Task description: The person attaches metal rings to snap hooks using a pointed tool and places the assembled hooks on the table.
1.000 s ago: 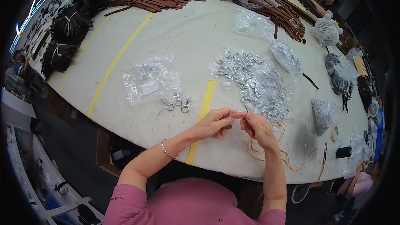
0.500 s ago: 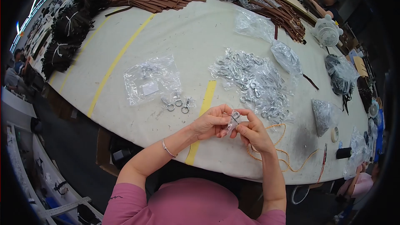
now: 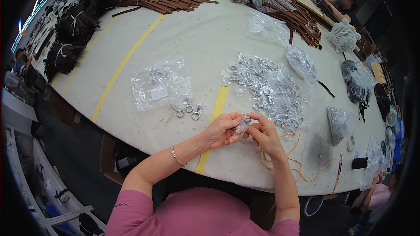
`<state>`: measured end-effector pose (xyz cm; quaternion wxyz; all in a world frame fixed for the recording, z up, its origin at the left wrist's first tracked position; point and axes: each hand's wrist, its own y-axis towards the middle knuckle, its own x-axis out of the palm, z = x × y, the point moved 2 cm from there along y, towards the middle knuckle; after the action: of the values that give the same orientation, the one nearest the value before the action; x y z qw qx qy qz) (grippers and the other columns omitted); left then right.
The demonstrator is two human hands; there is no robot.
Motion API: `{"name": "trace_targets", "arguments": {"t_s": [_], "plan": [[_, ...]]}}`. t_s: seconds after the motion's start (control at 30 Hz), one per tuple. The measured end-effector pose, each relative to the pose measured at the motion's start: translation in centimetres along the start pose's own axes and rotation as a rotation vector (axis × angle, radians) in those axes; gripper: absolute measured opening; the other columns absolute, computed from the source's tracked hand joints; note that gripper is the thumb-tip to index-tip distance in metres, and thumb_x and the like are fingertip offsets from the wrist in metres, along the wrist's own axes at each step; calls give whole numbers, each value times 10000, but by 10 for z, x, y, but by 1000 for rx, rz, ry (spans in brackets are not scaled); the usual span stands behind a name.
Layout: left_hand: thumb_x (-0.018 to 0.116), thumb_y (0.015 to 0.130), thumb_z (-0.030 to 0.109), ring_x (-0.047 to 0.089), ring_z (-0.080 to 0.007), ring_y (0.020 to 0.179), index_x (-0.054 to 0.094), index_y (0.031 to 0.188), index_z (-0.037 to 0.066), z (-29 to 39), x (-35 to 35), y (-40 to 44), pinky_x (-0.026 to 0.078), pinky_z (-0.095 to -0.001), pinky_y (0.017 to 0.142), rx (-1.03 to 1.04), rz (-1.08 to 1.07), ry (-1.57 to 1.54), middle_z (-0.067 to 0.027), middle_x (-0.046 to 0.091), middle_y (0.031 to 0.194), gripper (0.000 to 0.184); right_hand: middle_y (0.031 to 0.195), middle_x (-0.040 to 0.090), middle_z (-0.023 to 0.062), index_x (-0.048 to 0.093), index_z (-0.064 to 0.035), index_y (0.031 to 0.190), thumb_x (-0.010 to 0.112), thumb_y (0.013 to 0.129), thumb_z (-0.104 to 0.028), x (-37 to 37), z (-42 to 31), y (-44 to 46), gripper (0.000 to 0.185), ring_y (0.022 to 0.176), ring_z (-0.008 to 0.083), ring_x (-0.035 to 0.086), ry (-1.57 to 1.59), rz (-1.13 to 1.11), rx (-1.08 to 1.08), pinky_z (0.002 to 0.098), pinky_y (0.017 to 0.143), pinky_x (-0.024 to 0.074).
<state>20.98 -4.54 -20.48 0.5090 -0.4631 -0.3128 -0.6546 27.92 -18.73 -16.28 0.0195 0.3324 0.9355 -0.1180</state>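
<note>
Between both hands, close to the table's front edge, is a metal snap hook (image 3: 246,121) in a small crinkled clear plastic bag (image 3: 240,128). My left hand (image 3: 222,130) pinches the bag's left side. The fingers of my right hand (image 3: 265,137) are closed on the hook end and the lower right of the bag. Fingertips hide part of the hook. Left of my hands lie three bagged metal hooks with rings (image 3: 188,108). Ahead on the right spreads a heap of bagged snap hooks (image 3: 267,89).
A flat clear bag (image 3: 158,83) with a white label lies ahead on the left. Orange cord (image 3: 302,172) loops beside my right forearm. Farther right are a bag of metal parts (image 3: 337,124), a tape roll (image 3: 351,143), red-handled tweezers (image 3: 340,164) and a black spool (image 3: 359,163). Brown strap bundles (image 3: 166,1) lie behind.
The hook and its bag have tilted and shifted slightly between my fingers. My right fingers have moved a little over the bag. The things on the table are unchanged.
</note>
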Motion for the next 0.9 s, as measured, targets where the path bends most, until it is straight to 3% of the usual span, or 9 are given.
{"name": "trace_targets", "arguments": {"t_s": [0.33, 0.53, 0.63, 0.73, 0.83, 0.9], "plan": [[464, 901, 160, 601, -146, 546, 441, 1065, 18, 2, 5, -2, 482, -212, 445, 15, 168, 309, -96, 569, 713, 219, 690, 612, 45, 477, -27, 1170, 528, 832, -69, 0, 2, -2, 345, 537, 39, 491, -7, 50, -25, 176, 440, 336], [396, 927, 177, 552, -107, 497, 446, 1040, 7, -1, -2, -1, 426, -194, 376, -71, -65, 48, -98, 556, 733, 211, 685, 607, 36, 476, -31, 1168, 533, 836, -73, 4, -4, -5, 340, 521, 35, 469, -37, 4, -61, 171, 447, 332], [413, 915, 182, 495, -120, 422, 429, 1095, -7, -2, 4, -3, 385, -205, 332, -129, 65, -62, -121, 537, 694, 261, 675, 600, 27, 483, -43, 1163, 539, 837, -81, 3, -4, -2, 333, 500, 26, 437, 31, -44, -8, 169, 438, 317], [393, 919, 204, 459, -119, 405, 425, 1107, -4, -5, 0, -3, 375, -200, 343, -140, -28, -102, -130, 531, 705, 283, 665, 593, 18, 504, -52, 1145, 544, 836, -83, 1, -6, 0, 314, 488, 19, 415, 95, -84, 42, 167, 430, 301], [398, 917, 224, 498, -133, 443, 445, 1088, 4, -3, 5, -1, 403, -207, 382, -97, -77, 6, -120, 532, 716, 283, 659, 589, 14, 523, -54, 1131, 547, 834, -80, -2, -3, 0, 299, 496, 20, 423, 92, -80, 36, 168, 435, 303], [395, 915, 231, 527, -139, 484, 469, 1060, 5, -2, 1, -1, 429, -215, 421, -59, 72, 224, -110, 543, 726, 279, 658, 588, 16, 533, -50, 1126, 547, 833, -73, -4, -5, -1, 294, 517, 29, 451, 55, -53, 37, 174, 455, 328]]}}
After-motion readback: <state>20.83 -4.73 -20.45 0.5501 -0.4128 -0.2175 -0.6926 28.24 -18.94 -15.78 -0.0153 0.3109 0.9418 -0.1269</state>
